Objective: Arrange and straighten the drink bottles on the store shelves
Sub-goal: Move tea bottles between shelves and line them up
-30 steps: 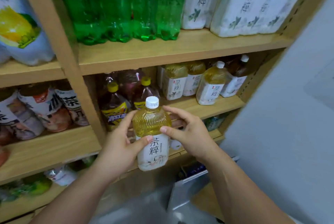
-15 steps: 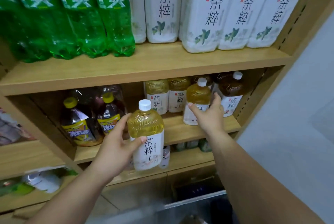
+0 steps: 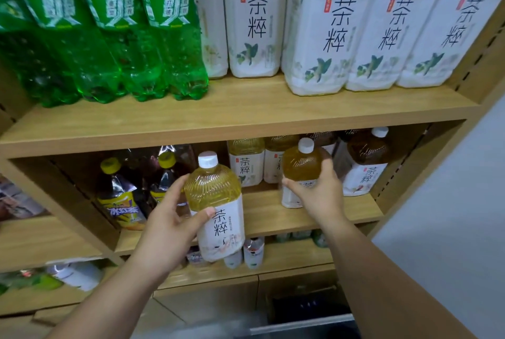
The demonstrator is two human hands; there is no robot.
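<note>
Right hand (image 3: 318, 191) has gone from touching to curling round the amber tea bottle (image 3: 300, 166) on the middle shelf (image 3: 273, 215), at 2 o'clock of the pale tea bottle (image 3: 216, 202) that the left hand (image 3: 169, 218) grips mid-body; both look full, heavy and slick, so best held at the waist.

The left hand (image 3: 166, 223) holds a yellow tea bottle (image 3: 216, 202) in the air in front of the shelf (image 3: 262, 213). The right hand (image 3: 319, 191) grips a darker tea bottle (image 3: 302, 166) standing on that shelf. Green bottles (image 3: 114, 37) stand above.
</note>
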